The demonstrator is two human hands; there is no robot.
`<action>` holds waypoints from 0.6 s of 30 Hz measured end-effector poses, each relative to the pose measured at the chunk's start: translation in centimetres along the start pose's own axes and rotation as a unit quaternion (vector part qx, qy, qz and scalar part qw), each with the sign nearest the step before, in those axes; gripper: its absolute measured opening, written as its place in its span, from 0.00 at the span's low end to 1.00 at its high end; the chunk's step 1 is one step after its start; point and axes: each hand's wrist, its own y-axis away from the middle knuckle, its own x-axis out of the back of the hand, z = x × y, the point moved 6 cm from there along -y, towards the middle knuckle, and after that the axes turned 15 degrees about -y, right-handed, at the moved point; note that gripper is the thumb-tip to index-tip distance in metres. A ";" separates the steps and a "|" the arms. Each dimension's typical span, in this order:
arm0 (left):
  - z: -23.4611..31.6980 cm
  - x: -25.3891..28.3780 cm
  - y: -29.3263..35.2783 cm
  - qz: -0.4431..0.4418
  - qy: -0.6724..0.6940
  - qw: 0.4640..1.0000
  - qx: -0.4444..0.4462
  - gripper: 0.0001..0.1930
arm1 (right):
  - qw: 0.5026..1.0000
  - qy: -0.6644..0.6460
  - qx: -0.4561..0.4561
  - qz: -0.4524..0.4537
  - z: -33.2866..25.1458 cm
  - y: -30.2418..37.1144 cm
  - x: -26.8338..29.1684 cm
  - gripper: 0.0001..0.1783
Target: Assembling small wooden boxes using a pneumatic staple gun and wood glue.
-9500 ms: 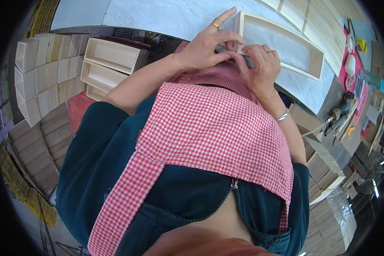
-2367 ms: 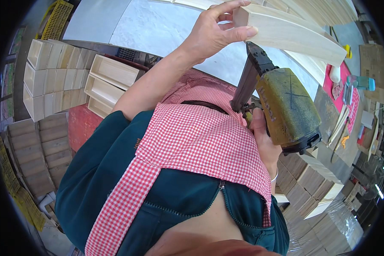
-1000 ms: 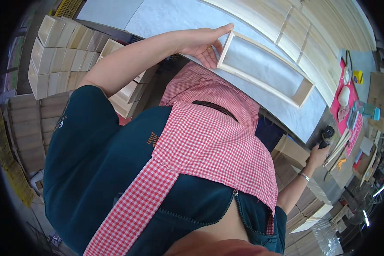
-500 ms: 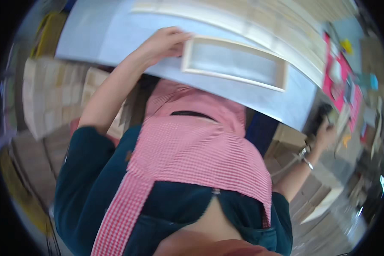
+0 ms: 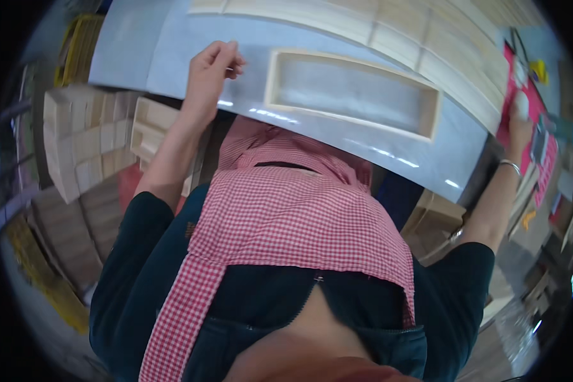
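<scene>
Grip [image 5: 216, 69], left, half-curled near frame [image 5: 274, 77]

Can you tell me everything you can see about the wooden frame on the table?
The frame is a long, narrow rectangle with four thin, pale walls that look like bare wood. It has no bottom that I can see: the bluish table shows through the middle. It lies flat, a little slanted, its right end farther from the table's near edge. The left hand is beside its left end, not touching. Blur hides the grain.
</scene>
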 end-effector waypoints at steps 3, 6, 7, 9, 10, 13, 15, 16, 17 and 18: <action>1.4 0.4 4.7 0.021 -0.058 0.997 -0.048 0.14 | 0.997 0.017 -0.038 -0.062 -2.9 -1.2 -1.5 0.50; 3.5 -3.5 9.0 -0.039 -0.255 0.913 -0.316 0.09 | 0.994 -0.090 -0.066 -0.011 -5.5 1.0 0.0 0.45; 4.7 -5.0 10.0 -0.015 -0.275 0.872 -0.405 0.08 | 0.994 -0.093 -0.061 -0.014 -7.8 2.1 0.7 0.45; 5.7 -8.0 11.0 -0.014 -0.318 0.802 -0.506 0.10 | 0.972 -0.225 -0.049 0.049 -10.0 4.8 3.4 0.41; 6.1 -9.1 10.7 0.021 -0.370 0.764 -0.528 0.11 | 0.953 -0.288 -0.044 0.082 -10.6 5.0 4.3 0.40; 6.5 -10.7 10.1 0.020 -0.422 0.733 -0.533 0.15 | 0.864 -0.468 -0.025 0.185 -12.9 10.0 10.1 0.35; 6.0 -11.4 9.8 -0.051 -0.435 0.756 -0.487 0.17 | 0.777 -0.581 -0.006 0.244 -14.7 13.1 13.5 0.32; 5.8 -11.8 9.7 -0.090 -0.436 0.764 -0.467 0.18 | 0.727 -0.628 0.004 0.277 -15.0 14.2 15.0 0.30; 7.0 -11.4 9.2 -0.125 -0.471 0.769 -0.414 0.18 | 0.725 -0.629 0.006 0.281 -15.4 15.5 16.1 0.30; 9.0 -10.6 8.7 -0.158 -0.502 0.771 -0.360 0.19 | 0.707 -0.652 0.026 0.272 -16.0 16.8 17.4 0.31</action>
